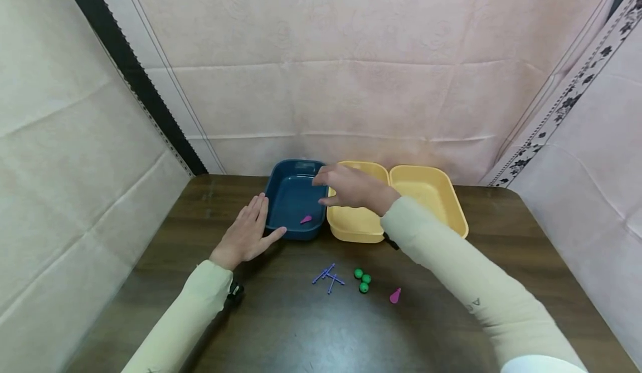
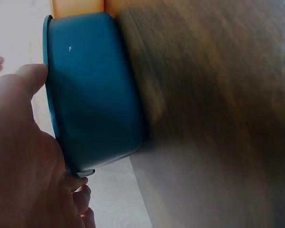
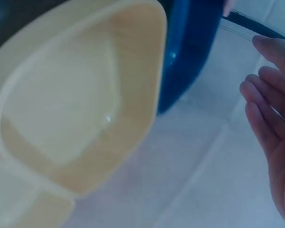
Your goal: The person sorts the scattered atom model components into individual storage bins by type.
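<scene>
My left hand (image 1: pixel 246 231) rests against the left side of a dark blue plastic tray (image 1: pixel 296 192), its fingers straight. In the left wrist view, the thumb of that hand touches the rim of the blue tray (image 2: pixel 90 90). One small pink teardrop-shaped piece (image 1: pixel 306 219) lies inside this tray. Above the border between the blue tray and a yellow tray (image 1: pixel 357 232) hovers my right hand (image 1: pixel 357 186), fingers loosely bent. Seen in the right wrist view, the right hand (image 3: pixel 275 104) has nothing between fingers and thumb.
A second yellow tray (image 1: pixel 426 189) stands to the right, beside the first. On the dark wooden table (image 1: pixel 281 317), in front of the trays, lie several blue-purple sticks (image 1: pixel 328 274), three green balls (image 1: pixel 364 287) and another pink teardrop-shaped piece (image 1: pixel 395 296). Pale cloth (image 1: pixel 321 100) hangs behind.
</scene>
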A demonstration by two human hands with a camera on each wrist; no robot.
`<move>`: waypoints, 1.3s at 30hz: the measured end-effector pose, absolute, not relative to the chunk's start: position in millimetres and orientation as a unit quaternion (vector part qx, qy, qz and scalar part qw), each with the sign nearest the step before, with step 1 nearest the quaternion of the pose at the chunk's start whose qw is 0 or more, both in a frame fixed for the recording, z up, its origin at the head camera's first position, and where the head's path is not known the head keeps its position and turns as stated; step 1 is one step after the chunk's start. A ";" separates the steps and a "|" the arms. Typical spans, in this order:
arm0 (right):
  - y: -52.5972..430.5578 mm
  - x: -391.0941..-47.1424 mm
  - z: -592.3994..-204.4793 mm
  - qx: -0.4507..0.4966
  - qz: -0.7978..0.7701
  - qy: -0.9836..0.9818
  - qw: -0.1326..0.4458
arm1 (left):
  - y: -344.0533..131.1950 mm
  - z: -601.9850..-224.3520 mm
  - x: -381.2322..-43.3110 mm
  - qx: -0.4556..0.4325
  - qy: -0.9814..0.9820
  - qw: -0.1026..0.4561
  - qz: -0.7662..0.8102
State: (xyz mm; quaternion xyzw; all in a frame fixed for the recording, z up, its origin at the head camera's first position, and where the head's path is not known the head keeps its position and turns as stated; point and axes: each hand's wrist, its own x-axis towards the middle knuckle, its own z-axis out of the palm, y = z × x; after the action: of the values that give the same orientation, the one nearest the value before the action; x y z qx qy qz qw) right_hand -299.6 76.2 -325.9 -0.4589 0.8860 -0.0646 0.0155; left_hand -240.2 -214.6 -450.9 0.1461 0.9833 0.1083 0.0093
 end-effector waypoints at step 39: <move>217.3 -181.9 -381.9 -0.582 0.033 0.809 -0.074 | -213.2 -447.8 -239.5 0.146 0.982 0.017 0.115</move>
State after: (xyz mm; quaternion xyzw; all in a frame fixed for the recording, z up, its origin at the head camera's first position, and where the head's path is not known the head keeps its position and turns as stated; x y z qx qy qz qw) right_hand -181.9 217.3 -381.9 -0.5823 0.8089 0.0332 -0.0743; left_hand -239.5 -213.2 -447.8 0.1463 0.9824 0.1149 0.0175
